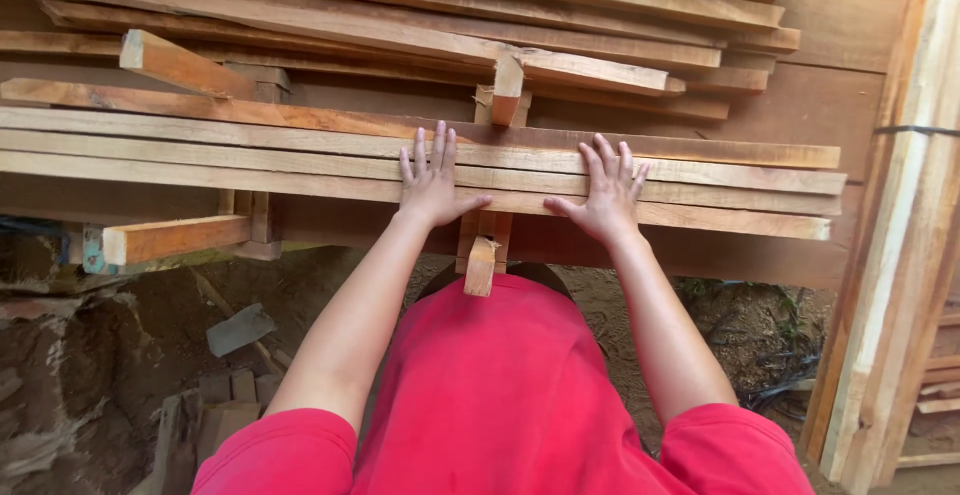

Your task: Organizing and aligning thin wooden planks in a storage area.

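Hands lie flat and spread on a stack of long wooden planks: the left hand and right hand press palm-down on the stack's near edge, either side of a short upright wooden block beneath it. Judging by this, the planks are being steadied or aligned; shifting one would call for curling fingers around its edge.

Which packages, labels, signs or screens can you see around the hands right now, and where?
None in view: both hands, left hand and right hand, lie flat with fingers spread on the stacked planks, bare pale-brown wood with no markings that can be made out.
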